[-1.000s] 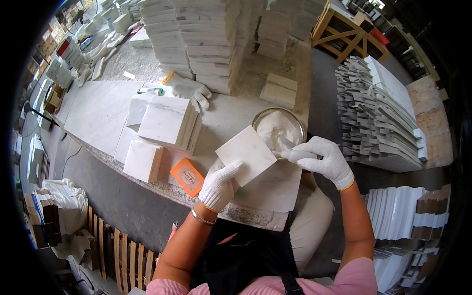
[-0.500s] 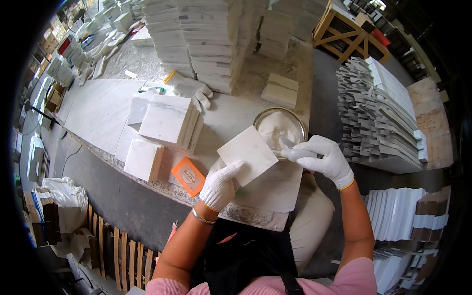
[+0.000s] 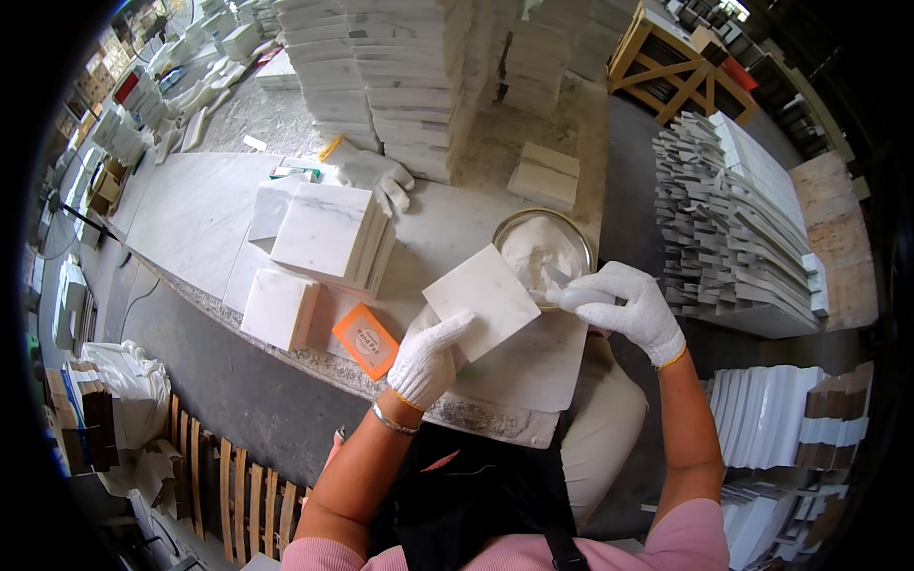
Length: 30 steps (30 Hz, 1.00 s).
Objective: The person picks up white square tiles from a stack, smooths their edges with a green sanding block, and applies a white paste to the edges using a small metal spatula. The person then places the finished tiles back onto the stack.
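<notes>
My left hand [image 3: 427, 362], in a white knit glove, grips a square white marble tile [image 3: 484, 303] by its near left edge, thumb on top. The tile is tilted over the stone work surface [image 3: 533, 379]. Also gloved, my right hand [image 3: 633, 309] is closed around the pale handle of a putty knife [image 3: 578, 298]. Its blade reaches into white powder or paste [image 3: 538, 249] inside a round tin [image 3: 585, 249]. An orange block [image 3: 366, 342] lies left of my left hand. Beyond it stand stacked marble tiles [image 3: 319, 228] and a smaller stack [image 3: 276, 309].
A spare white glove [image 3: 371, 171] lies behind the tiles, before tall stacks of marble slabs [image 3: 400, 86]. One pale tile stack [image 3: 545, 174] sits beyond the tin. Thin stone strips [image 3: 724, 228] are piled at right. A wooden crate [image 3: 681, 67] stands farther back.
Almost nothing differs. Both hands, the tile and the putty knife hold nearly the same places; the whole view has shifted very slightly.
</notes>
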Tool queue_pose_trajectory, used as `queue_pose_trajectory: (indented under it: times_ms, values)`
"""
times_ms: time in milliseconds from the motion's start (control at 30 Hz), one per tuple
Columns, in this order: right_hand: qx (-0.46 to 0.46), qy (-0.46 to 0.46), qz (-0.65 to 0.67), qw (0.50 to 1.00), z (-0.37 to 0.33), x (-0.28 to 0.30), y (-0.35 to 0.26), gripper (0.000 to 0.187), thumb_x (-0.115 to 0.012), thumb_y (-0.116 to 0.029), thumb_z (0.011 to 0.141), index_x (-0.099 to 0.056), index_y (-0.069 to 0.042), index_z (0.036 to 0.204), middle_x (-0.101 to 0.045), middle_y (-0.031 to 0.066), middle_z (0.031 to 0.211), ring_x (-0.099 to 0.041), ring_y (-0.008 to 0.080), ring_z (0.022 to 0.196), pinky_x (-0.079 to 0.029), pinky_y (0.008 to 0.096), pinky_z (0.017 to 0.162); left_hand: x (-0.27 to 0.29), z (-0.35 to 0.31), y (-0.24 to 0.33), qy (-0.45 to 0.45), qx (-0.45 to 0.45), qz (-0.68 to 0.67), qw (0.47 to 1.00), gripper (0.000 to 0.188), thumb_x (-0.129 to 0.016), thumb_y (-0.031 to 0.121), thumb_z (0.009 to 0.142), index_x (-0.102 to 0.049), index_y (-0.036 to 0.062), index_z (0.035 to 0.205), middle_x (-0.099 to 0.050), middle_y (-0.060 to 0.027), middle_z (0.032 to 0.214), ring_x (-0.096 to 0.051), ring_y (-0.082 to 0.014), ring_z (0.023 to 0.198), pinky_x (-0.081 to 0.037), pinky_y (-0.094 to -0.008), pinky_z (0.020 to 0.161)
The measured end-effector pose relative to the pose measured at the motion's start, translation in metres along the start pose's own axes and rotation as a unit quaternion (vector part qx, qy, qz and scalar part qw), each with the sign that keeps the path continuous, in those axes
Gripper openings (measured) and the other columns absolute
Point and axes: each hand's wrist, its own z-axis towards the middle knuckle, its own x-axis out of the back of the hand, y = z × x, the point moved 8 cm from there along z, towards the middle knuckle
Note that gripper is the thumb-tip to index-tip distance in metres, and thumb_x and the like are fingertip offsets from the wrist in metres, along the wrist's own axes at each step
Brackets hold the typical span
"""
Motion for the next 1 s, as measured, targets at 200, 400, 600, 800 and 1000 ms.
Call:
queue_pose_trajectory:
  times_ms: [200, 400, 600, 800, 1000]
  values:
    - [0.020, 0.006, -0.006, 1.000, 0.004, 0.000, -0.002, 0.028, -0.076, -0.015, 0.076, -0.079, -0.006, 0.102, -0.067, 0.0057, 0.088, -0.064, 0.0144, 0.080, -0.050, 0.0285, 0.071, -0.002, -0.001, 0.001, 0.001, 0.004, 0.007, 1.000, 0.049, -0.061, 0.008, 0.092, -0.049, -0.0027, 0.138, -0.062, -0.0085, 0.125, -0.060, -0.0179, 0.112, -0.047, -0.0324, 0.100]
    - [0.010, -0.002, -0.007, 1.000, 0.005, -0.002, -0.004, 0.028, -0.076, -0.015, 0.076, -0.079, -0.007, 0.102, -0.068, 0.0064, 0.090, -0.065, 0.0157, 0.083, -0.051, 0.0287, 0.074, -0.003, -0.001, 0.001, -0.004, 0.010, -0.006, 1.000, 0.049, -0.062, 0.007, 0.092, -0.049, -0.0028, 0.138, -0.061, -0.0088, 0.126, -0.060, -0.0183, 0.113, -0.047, -0.0323, 0.100]
    - [0.008, 0.009, 0.010, 1.000, 0.004, -0.001, -0.003, 0.027, -0.076, -0.013, 0.076, -0.078, -0.006, 0.102, -0.068, 0.0064, 0.091, -0.065, 0.0157, 0.084, -0.051, 0.0283, 0.075, -0.004, -0.002, 0.002, 0.001, 0.007, -0.005, 1.000, 0.050, -0.062, 0.006, 0.092, -0.048, -0.0030, 0.139, -0.061, -0.0093, 0.127, -0.059, -0.0185, 0.114, -0.047, -0.0324, 0.100]
    - [-0.033, 0.021, 0.069, 0.997, 0.018, 0.000, 0.013, 0.032, -0.074, -0.009, 0.078, -0.074, -0.002, 0.109, -0.070, 0.0057, 0.097, -0.066, 0.0141, 0.091, -0.052, 0.0281, 0.081, -0.003, -0.001, 0.000, -0.004, 0.010, -0.008, 1.000, 0.050, -0.063, 0.006, 0.092, -0.048, -0.0032, 0.139, -0.061, -0.0098, 0.127, -0.060, -0.0189, 0.113, -0.048, -0.0329, 0.100]
    - [-0.018, 0.006, 0.168, 0.986, 0.083, -0.021, -0.012, 0.030, -0.070, -0.005, 0.083, -0.069, 0.001, 0.112, -0.069, 0.0061, 0.112, -0.063, 0.0129, 0.105, -0.049, 0.0299, 0.095, -0.003, -0.002, -0.002, 0.000, 0.041, 0.036, 0.999, 0.052, -0.063, 0.013, 0.092, -0.047, -0.0001, 0.139, -0.061, -0.0087, 0.123, -0.062, -0.0210, 0.110, -0.052, -0.0373, 0.095]
